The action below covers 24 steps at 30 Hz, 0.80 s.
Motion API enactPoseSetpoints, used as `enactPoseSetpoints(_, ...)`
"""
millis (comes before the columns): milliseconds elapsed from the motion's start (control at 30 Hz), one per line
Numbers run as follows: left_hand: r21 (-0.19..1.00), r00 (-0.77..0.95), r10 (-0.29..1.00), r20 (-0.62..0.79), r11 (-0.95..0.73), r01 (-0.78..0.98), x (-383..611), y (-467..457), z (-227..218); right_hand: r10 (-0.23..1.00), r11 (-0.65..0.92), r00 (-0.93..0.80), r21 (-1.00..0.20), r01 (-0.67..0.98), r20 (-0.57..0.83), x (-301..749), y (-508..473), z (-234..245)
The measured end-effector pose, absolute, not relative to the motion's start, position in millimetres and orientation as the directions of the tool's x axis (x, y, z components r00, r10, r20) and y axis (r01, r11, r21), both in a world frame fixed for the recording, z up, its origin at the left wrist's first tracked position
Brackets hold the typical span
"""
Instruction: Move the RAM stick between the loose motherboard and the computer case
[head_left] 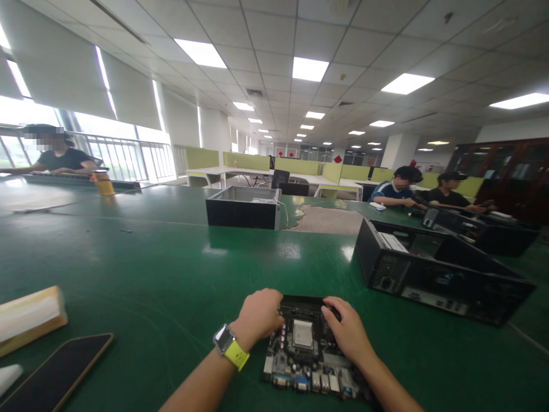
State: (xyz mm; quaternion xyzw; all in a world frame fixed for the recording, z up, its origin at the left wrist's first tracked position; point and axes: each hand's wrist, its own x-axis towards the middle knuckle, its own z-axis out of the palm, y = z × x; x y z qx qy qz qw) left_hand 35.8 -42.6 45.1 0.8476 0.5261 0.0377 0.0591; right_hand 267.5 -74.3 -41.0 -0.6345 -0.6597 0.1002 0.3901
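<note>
A dark motherboard (319, 355) lies on the green table directly in front of me, its metal port side toward me. A square silver processor (302, 334) sits near its middle. My left hand (262, 312), below a wrist with a yellow-banded smartwatch (231, 345), is closed on the board's far left corner, fingers curled inward. At the far right corner my right hand (346, 327) grips the board's edge, thumb on top and fingertips partly hidden. Both hands touch only the board.
An opened black computer case (441, 286) stands at right; another case (243, 213) sits farther back. At left lie a phone (60, 372) and a tissue pack (32, 317). Two people (397, 189) work at far right, one person (64, 151) at far left near an orange cup (103, 182).
</note>
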Motion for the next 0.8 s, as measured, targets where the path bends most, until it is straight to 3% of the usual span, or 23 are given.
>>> enactPoseSetpoints(433,0.144,0.459,0.888,0.024,-0.458,0.877,33.6,-39.7,40.4,0.920,0.122,0.202,-0.736,0.666,0.336,264.7,-79.5,-33.6)
enactPoseSetpoints(800,0.150,0.457,0.887,0.059,-0.461,0.875,31.2,-38.9,42.2,0.910,0.145,0.189,-0.709,0.690,0.370,267.1,-73.3,-43.9)
